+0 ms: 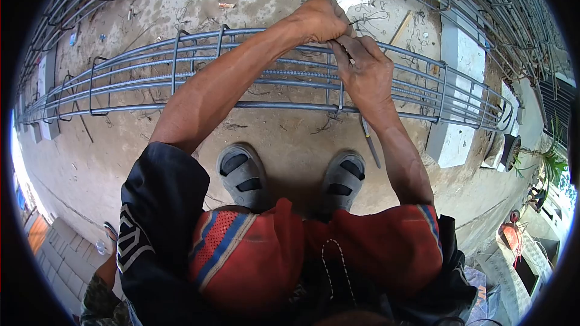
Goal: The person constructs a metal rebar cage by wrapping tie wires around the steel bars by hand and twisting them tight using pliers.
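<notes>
My left hand [323, 19] reaches across to the far top bar of a long steel rebar cage [241, 105]. Its fingers are closed on a thin dark tie wire [360, 22], whose ends stick out to the right. Beside it, touching, my right hand [364, 72] has its fingers bent and pressed together at the same bar, close to a stirrup. What its fingertips hold is hidden. Pliers [370, 143] with dark and yellow handles hang or lean at the near bar, below my right wrist.
More rebar cages [483, 9] run along the far side and upper right. White blocks [456, 139] support the cage at right. Wire scraps and a wooden stick [401, 29] lie on the ground. Another person's foot [110, 231] shows at lower left.
</notes>
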The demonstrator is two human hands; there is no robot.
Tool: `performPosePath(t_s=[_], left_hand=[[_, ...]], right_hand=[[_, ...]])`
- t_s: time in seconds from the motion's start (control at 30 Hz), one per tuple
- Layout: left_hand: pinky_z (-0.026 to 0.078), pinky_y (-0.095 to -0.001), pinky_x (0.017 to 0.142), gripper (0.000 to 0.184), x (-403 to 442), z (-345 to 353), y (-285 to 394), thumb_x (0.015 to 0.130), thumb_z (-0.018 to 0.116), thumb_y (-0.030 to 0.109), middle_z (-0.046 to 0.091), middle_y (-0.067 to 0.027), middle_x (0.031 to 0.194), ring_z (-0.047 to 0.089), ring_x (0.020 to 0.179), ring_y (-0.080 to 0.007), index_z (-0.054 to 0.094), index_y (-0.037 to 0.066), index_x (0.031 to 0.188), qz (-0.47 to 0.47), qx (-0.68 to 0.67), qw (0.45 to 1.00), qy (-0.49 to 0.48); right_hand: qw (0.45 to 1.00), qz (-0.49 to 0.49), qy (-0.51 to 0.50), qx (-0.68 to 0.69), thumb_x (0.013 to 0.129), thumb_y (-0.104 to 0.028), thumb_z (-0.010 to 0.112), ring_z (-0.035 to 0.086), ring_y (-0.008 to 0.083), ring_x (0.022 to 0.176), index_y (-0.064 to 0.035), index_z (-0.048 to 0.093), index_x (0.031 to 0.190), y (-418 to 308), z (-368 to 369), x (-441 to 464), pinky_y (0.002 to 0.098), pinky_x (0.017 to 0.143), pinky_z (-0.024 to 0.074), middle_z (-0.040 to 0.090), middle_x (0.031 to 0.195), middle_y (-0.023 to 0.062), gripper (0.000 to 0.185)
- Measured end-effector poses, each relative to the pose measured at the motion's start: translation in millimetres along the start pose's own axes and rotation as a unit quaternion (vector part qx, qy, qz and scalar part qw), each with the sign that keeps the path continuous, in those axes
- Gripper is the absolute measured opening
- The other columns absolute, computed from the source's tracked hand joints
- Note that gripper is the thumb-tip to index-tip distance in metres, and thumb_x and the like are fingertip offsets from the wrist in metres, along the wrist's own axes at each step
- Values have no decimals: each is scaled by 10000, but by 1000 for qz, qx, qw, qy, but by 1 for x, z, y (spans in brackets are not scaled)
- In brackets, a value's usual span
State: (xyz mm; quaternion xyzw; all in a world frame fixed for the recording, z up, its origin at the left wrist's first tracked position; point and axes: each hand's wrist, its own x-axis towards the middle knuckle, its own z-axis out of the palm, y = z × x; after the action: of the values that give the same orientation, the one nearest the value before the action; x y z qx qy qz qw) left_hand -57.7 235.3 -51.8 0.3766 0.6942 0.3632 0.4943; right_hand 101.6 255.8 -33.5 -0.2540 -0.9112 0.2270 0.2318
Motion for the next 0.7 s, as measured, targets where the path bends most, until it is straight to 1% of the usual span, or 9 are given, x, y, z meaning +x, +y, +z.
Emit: performPosePath(t_s=[0.07,0.1,0.17,0.27,0.37,0.47,0.57,0.67,0.7], left_hand=[[485,-248,529,179,-3,-1,0,739,727,129,655,-95,699,582,566,-131,705,-31,816,5,-17,1000,-10],[493,-272,553,184,-3,-2,0,729,726,139,661,-103,698,599,585,-153,712,-23,814,2,-13,1000,-4],[511,-320,600,197,-5,-1,0,708,723,161,672,-120,695,632,622,-195,728,-7,811,-8,-8,1000,5],[517,-331,597,203,2,5,-18,733,718,187,676,-159,705,649,619,-229,734,12,836,57,10,998,21],[532,-364,610,146,-23,4,3,759,679,152,670,-195,715,665,641,-285,714,18,806,122,142,979,85],[537,-412,629,114,-29,8,-2,760,634,100,656,-203,704,670,671,-325,669,15,828,239,310,914,107],[544,-427,621,132,-35,7,-10,744,608,74,644,-181,673,673,713,-329,630,16,861,313,328,881,133],[525,-389,565,304,-37,1,-17,759,671,141,646,-142,685,640,631,-297,625,69,1050,382,412,818,122],[534,-379,571,325,-39,3,-22,746,678,139,650,-148,723,642,674,-296,624,68,1057,402,429,799,125]], right_hand=[[998,21,40,54,791,-127,714,620,210,598,-32,693,914,6,2,-3,331,548,497,629,705,100,158],[989,92,34,109,799,-122,707,599,186,573,-20,690,897,8,3,-3,318,534,482,632,684,104,142],[947,234,17,218,816,-111,694,557,138,523,4,686,861,12,3,-5,290,506,452,638,642,112,124],[954,228,-78,179,857,-116,666,504,87,510,31,681,809,19,-7,-3,246,495,422,646,632,88,155],[883,294,-144,336,880,-138,650,513,87,524,45,681,814,33,-14,7,239,497,419,634,633,53,197],[876,280,-192,343,895,-144,637,517,86,532,37,685,813,39,-21,19,240,499,418,616,625,38,205],[898,245,-232,282,880,-184,653,518,83,530,24,693,802,46,-26,27,246,481,412,605,600,42,226],[894,237,-285,252,851,-165,658,528,89,516,20,703,802,55,-35,53,255,460,416,613,596,51,196],[886,244,-306,248,837,-150,659,532,91,511,19,706,802,57,-39,59,258,453,418,616,595,55,179]])
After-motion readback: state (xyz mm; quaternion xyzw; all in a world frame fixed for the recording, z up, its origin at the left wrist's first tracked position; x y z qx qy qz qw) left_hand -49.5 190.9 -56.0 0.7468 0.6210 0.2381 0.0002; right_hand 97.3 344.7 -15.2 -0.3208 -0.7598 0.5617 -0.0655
